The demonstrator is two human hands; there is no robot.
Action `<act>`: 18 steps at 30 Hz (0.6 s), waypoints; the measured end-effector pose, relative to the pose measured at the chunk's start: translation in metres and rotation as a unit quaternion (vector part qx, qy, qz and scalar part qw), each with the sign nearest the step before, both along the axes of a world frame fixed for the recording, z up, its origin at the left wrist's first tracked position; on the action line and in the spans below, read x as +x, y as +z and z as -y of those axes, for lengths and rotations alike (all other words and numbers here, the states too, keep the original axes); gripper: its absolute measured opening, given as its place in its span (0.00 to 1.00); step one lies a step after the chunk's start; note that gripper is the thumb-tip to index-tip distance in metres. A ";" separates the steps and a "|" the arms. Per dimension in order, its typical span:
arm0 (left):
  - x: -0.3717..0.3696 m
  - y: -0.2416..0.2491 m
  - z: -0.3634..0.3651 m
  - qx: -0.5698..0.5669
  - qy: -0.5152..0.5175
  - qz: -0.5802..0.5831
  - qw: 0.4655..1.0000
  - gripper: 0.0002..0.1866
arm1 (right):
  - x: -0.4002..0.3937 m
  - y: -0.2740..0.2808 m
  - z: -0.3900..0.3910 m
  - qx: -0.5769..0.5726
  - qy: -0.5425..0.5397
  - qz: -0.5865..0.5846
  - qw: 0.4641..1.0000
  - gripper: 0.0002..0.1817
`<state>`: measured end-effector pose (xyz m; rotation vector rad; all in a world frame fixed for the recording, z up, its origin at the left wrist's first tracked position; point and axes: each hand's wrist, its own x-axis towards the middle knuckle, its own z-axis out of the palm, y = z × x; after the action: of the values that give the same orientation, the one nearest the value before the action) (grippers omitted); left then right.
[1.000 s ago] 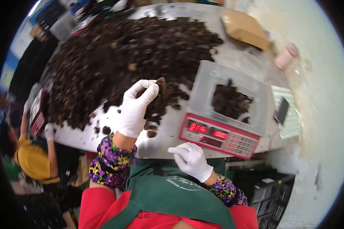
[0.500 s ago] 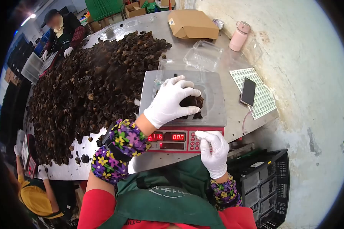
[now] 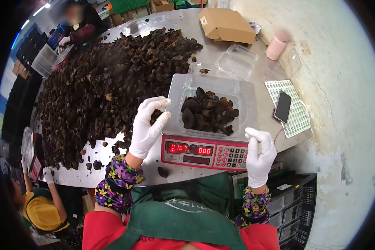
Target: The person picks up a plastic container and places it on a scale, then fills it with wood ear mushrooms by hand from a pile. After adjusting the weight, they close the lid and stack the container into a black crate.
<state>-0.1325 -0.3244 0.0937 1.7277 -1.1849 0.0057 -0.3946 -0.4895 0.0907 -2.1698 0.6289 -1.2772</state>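
My left hand (image 3: 148,127), in a white glove, is beside the scale's left edge, thumb and fingers apart with nothing visibly held. Dark pile pieces show behind the gap. My right hand (image 3: 260,157), also gloved, is loosely curled at the scale's right front corner, with nothing seen in it. Between my hands, a clear plastic tray (image 3: 210,134) full of dark, curled fungus-like pieces (image 3: 208,110) rests on the scale's metal plate (image 3: 248,100). The red scale panel (image 3: 204,153) reads 0.167 and 0.00. The tray's clear lid is folded back behind it.
A large dark pile (image 3: 108,91) covers the table's left side. Behind the scale are clear containers (image 3: 237,60), a cardboard box (image 3: 227,25) and a pink bottle (image 3: 276,46). A phone (image 3: 282,106) lies on a label sheet (image 3: 300,118) at right. Two co-workers are at left.
My left hand has left the tray and moved left, uncovering the pieces. The reading rose from 0.116 to 0.167. My right hand has shifted right and down. The view has shifted slightly.
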 end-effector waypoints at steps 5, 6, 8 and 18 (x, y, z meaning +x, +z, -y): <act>-0.030 -0.043 -0.047 0.002 0.065 0.005 0.998 0.14 | 0.005 -0.001 -0.010 0.025 0.039 -0.010 0.999 0.12; -0.035 -0.051 -0.061 0.025 0.080 0.021 0.996 0.14 | 0.003 -0.007 -0.017 0.071 0.068 -0.025 0.995 0.12; -0.041 -0.064 -0.088 0.059 0.098 0.023 0.993 0.14 | 0.001 -0.021 -0.039 0.167 0.117 -0.065 0.977 0.10; -0.070 -0.110 -0.175 0.261 -0.059 0.127 0.955 0.23 | 0.014 -0.070 -0.130 0.193 0.278 -0.190 0.922 0.06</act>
<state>-0.2027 -0.1490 -0.0165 2.1558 -1.5813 -0.1779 -0.3802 -0.3594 0.0205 -2.0514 0.3251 -0.3980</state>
